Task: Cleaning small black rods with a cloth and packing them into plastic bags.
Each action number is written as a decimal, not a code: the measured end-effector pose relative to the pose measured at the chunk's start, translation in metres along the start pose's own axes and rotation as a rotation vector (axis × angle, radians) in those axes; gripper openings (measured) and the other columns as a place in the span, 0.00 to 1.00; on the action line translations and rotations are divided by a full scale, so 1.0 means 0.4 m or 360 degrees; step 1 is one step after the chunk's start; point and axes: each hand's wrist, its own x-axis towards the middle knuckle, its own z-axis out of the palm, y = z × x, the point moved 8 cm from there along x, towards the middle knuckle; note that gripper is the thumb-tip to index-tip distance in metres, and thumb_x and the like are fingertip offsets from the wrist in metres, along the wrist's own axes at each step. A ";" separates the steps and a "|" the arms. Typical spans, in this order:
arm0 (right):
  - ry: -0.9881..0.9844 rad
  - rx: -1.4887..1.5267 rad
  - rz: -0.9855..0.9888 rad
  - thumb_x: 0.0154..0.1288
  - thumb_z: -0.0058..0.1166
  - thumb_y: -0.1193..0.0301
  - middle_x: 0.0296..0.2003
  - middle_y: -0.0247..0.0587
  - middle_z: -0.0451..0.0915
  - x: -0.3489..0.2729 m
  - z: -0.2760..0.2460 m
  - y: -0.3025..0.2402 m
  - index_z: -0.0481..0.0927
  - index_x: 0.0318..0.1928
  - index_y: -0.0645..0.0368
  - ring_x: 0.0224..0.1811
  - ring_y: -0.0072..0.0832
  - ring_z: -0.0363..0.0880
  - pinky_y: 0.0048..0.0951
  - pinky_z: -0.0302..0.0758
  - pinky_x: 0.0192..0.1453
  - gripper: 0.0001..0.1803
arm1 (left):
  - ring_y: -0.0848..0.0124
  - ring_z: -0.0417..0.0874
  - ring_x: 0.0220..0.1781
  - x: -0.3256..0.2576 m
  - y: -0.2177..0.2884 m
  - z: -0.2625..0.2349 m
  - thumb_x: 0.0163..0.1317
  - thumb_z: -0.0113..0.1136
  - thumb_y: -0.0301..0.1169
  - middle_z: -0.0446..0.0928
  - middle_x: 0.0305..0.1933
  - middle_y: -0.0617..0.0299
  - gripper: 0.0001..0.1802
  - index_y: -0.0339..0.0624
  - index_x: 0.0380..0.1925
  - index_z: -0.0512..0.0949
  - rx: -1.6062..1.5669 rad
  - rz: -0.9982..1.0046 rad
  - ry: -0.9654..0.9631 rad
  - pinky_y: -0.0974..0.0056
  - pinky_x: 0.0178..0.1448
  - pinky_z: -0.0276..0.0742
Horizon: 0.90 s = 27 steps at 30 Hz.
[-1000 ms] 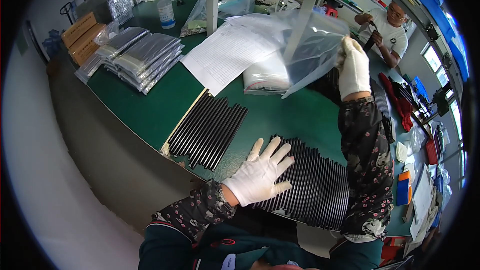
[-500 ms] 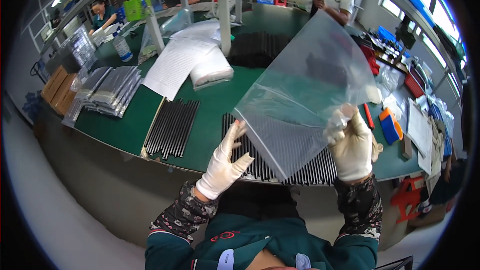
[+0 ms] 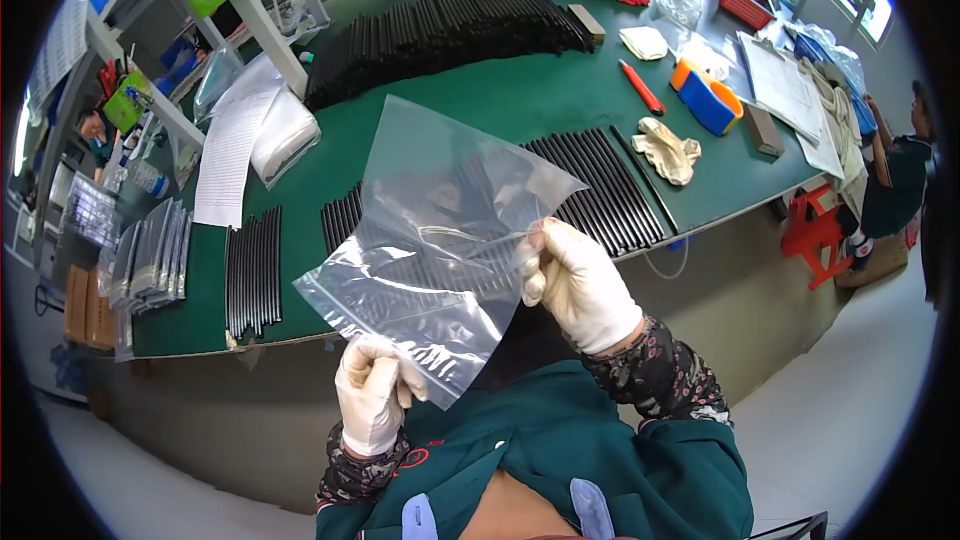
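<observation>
Between my gloved hands hangs a clear plastic zip bag [image 3: 440,240], looking flat and without contents. My left hand [image 3: 375,388] is closed on the bag's near edge, beside its zip strip. Farther up, the bag's right side is pinched by my right hand [image 3: 578,285], bare fingertips poking out of the white glove. Behind the bag, a row of black rods [image 3: 605,185] lies on the green table, partly seen through the plastic. To the left is a smaller group of black rods [image 3: 253,275].
A large pile of black rods [image 3: 440,35] lies at the back. Bagged packs [image 3: 150,255] and printed sheets [image 3: 232,160] sit left. On the right are a red-handled tool [image 3: 641,88], an orange-and-blue object [image 3: 708,98], a crumpled glove [image 3: 667,151] and a small block [image 3: 764,132].
The bag has come down and closer to me. My left hand, open beside the bag's edge before, now grips it. My view has turned to the right.
</observation>
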 end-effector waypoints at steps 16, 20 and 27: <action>-0.0324 0.0161 0.0276 0.71 0.48 0.60 0.26 0.36 0.73 -0.092 0.086 0.039 0.72 0.35 0.57 0.23 0.22 0.70 0.24 0.68 0.27 0.14 | 0.62 0.73 0.18 -0.022 -0.124 -0.005 0.56 0.42 0.72 0.73 0.22 0.49 0.45 0.33 0.39 0.71 -0.0467 -0.0438 -0.0297 0.67 0.21 0.67; -0.0301 0.0093 0.0372 0.72 0.46 0.62 0.26 0.36 0.74 -0.107 0.091 0.044 0.72 0.36 0.58 0.22 0.21 0.71 0.22 0.69 0.26 0.13 | 0.58 0.73 0.36 -0.023 -0.149 -0.057 0.58 0.42 0.70 0.74 0.38 0.51 0.42 0.39 0.47 0.72 -0.0956 -0.0583 -0.0095 0.58 0.41 0.68; -0.0299 0.0104 0.0403 0.72 0.45 0.65 0.25 0.36 0.75 -0.103 0.081 0.055 0.72 0.36 0.58 0.21 0.18 0.71 0.19 0.69 0.25 0.11 | 0.52 0.76 0.53 -0.028 -0.164 -0.104 0.57 0.59 0.58 0.73 0.58 0.53 0.36 0.45 0.58 0.71 -0.1318 -0.0523 0.0094 0.50 0.56 0.74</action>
